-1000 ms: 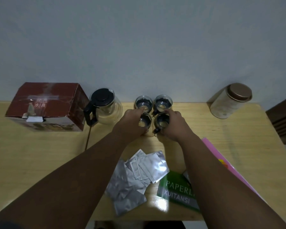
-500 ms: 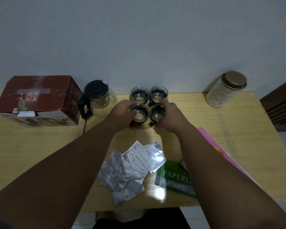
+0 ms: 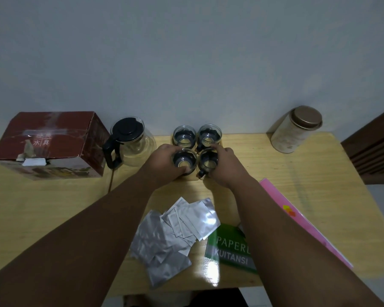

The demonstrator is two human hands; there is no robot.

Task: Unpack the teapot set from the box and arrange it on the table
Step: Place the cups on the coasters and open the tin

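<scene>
Gripping the two front cups, one per hand. The left hand (image 3: 164, 161) has its fingers curled round the front left cup (image 3: 184, 162), and the right hand (image 3: 226, 167) is wrapped round the front right cup (image 3: 207, 162) the same way. Both cups sit on the table (image 3: 42, 196) right beside each other, with the back cups (image 3: 184, 135) just behind, so it's a tight two-by-two block. The teapot (image 3: 133, 140), black lid on, stands just left of the cups with its handle toward the near side. The box (image 3: 49, 145) is further left, by the wall. Foil sachets (image 3: 177, 229) are piled near the front edge between the arms, next to a green booklet (image 3: 228, 247) and a pink folder (image 3: 301, 222). A jar (image 3: 296, 129) is in the back right corner.
</scene>
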